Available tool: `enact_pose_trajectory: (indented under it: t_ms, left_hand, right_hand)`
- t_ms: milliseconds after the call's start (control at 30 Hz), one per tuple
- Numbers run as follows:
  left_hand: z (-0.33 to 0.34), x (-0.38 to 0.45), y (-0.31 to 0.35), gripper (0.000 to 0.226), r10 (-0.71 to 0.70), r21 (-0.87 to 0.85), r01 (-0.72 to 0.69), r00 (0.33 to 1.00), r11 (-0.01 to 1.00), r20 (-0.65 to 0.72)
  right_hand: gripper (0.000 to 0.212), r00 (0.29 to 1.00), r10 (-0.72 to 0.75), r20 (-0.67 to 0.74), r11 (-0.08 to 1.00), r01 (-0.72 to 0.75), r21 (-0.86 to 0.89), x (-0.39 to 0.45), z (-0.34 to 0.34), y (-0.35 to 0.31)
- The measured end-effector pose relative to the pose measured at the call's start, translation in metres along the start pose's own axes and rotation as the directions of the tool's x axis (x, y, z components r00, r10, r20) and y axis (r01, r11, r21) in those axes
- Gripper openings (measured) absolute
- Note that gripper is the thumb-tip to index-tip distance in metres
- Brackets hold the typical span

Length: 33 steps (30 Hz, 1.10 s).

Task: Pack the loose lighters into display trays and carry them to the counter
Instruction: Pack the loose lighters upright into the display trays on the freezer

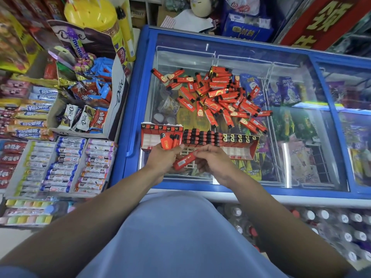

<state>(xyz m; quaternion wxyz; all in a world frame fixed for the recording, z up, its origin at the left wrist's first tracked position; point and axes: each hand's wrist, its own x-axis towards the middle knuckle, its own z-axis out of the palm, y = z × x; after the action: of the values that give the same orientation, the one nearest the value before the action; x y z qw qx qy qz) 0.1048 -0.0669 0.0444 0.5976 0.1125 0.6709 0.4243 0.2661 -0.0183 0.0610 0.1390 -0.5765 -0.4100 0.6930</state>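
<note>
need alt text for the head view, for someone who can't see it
Seen from above, a person's left hand grips a few red lighters while the right hand pinches another lighter over display trays on a blue glass-topped freezer. A heap of loose lighters lies on the glass beyond the trays, and candy shelves stand to the left.

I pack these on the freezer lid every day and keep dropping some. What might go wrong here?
The loose lighters are heaped on smooth glass, so a nudge may scatter them. The display tray sits near the lid's front edge and may get pushed off. Both the left hand and right hand hold lighters, leaving none to steady it.
</note>
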Motion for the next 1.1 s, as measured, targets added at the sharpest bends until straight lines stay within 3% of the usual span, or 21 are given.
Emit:
enact_pose_trajectory:
  t_ms: [200,333,500,1100]
  left_hand:
    - [-0.008,0.009,-0.007,0.017,-0.007,-0.01,0.006,0.998,1.0,-0.07]
    - [-0.012,0.013,-0.007,0.017,0.005,-0.033,-0.008,0.995,0.999,-0.101]
    - [-0.014,0.017,-0.008,0.021,0.002,-0.058,-0.009,0.994,0.998,-0.105]
    - [-0.014,0.012,-0.004,0.012,0.034,0.003,-0.034,0.999,0.999,-0.031]
  right_hand:
    - [0.008,0.965,-0.217,-0.144,0.956,0.181,-0.23,0.008,-0.003,0.012]
    - [0.004,0.941,-0.257,-0.221,0.958,0.217,-0.189,0.013,0.003,0.016]
    - [0.007,0.953,-0.274,-0.131,0.908,0.211,-0.361,0.02,0.007,0.02]
    - [0.01,0.848,-0.48,-0.223,0.793,0.312,-0.523,0.035,0.028,0.014]
